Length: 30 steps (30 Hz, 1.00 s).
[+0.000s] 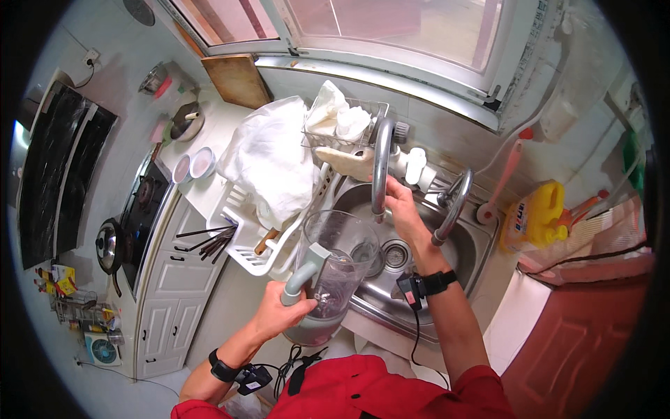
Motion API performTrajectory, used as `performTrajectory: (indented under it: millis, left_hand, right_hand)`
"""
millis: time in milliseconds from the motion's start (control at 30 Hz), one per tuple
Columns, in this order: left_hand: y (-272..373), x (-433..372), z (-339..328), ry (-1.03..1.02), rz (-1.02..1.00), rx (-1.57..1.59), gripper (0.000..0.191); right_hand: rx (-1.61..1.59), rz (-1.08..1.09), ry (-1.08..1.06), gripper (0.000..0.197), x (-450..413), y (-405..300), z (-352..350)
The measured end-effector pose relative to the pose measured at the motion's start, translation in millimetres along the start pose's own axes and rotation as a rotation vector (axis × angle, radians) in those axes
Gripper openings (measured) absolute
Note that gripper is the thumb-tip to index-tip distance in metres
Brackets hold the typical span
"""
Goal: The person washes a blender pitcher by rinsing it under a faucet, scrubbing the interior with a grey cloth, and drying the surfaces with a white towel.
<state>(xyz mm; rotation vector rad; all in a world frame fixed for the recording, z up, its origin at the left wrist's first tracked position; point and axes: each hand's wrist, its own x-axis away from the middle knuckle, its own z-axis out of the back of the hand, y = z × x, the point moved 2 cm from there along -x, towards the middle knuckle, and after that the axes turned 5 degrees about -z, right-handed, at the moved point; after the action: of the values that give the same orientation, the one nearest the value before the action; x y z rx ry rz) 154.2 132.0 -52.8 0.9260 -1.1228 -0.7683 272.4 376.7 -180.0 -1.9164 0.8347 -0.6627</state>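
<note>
My left hand (285, 311) grips the grey-green handle of a clear blender jar (340, 293). The jar is tilted over the near left side of the steel sink (468, 251), and its blade assembly shows at the bottom. My right hand (408, 212) reaches over the sink behind the curved chrome faucet spout (382, 162). Its fingertips are partly hidden by the spout, so what they touch is unclear. A beige gourd-like scoop (343, 161) lies just left of the spout. Below my right hand, the drain strainer (396, 255) sits in the basin.
A white dish rack (251, 262) with chopsticks (214, 243) and a white plastic bag (267, 152) stands left of the sink. A second chrome spout (455, 207) rises at the right. Beyond it are a yellow jug (534, 217) and a pink-handled brush (505, 178). Cables hang from both wrists.
</note>
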Motion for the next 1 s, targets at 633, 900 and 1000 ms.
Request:
performTrajectory:
  millis: [633,900,1000]
  left_hand:
    - [-21,6,38,-0.094,-0.547,-0.264,0.016]
    - [-20,9,51,-0.246,-0.587,-0.19,0.008]
    - [-24,9,57,-0.31,-0.609,-0.193,0.009]
  right_hand:
    - [0.444,0.001,0.075,0.079,149,28,40]
    - [1.517,0.185,0.259,0.025,201,-20,-15]
    - [1.661,0.198,0.3,0.011,205,-44,-28]
